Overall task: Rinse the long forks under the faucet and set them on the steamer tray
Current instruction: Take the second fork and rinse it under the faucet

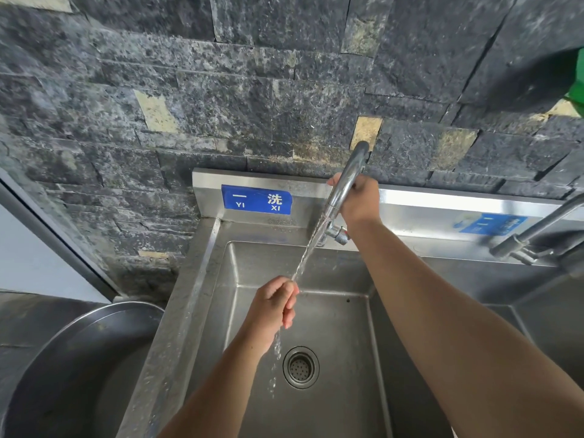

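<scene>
- Steel bowl (63,368), large and round, sits at the lower left, just beside the sink's left rim.
- Dark rough stone wall (221,90) fills the upper part of the view, behind the sink.
- Blue label (256,199) with white characters and "YI XI" is stuck on the steel backsplash, left of the faucet.
- Steel sink (177,311) lies in the middle, its basin wet, with a round drain strainer (300,367) at the bottom.
- Left hand (274,306) is held over the basin, curled into a loose fist directly under the running water; whether it holds anything inside the fist cannot be told, and no fork can be made out.
- Water stream (308,251) falls from the spout onto the left hand's knuckles and runs on down, splashing just left of the drain.
- Faucet (346,181), a curved chrome spout, rises from the back ledge and bends toward the camera.
- Right hand (358,200) reaches across the basin and is wrapped closed around the faucet's spout, fingers behind the tube.
- Second faucet (537,229) stands at the far right above a neighbouring basin, with another blue label (493,224) behind it.
- Green object (576,80) shows at the upper right edge, too cropped to identify.
</scene>
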Motion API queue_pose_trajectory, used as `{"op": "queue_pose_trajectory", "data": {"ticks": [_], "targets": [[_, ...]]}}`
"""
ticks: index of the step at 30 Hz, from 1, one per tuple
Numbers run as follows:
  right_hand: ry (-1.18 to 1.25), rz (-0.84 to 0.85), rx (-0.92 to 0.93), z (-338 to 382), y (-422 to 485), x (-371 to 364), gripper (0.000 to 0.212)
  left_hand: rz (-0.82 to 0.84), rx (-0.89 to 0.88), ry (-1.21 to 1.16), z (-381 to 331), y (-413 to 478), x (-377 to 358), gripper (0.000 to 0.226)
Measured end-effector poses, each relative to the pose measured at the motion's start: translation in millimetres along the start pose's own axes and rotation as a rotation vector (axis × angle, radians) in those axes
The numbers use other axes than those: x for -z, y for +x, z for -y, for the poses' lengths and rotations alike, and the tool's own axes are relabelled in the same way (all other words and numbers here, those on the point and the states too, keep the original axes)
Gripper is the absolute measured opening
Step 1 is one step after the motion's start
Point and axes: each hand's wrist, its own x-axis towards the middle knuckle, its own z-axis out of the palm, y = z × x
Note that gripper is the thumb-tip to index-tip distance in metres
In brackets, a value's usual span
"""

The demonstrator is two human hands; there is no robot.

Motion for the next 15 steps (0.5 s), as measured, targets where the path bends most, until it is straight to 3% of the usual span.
{"op": "queue_pose_trajectory", "data": {"ticks": [6,15], "targets": [[0.042,0.003,0.012,4.0,2.5,4.5,0.025,0.054,0.053,-0.239,2.0,2.2,-0.1,0.017],[0.03,0.041,0.039,6.6,7.4,9.7,0.024,0.092,0.128,-0.378,4.5,3.3,4.2,0.025]]}}
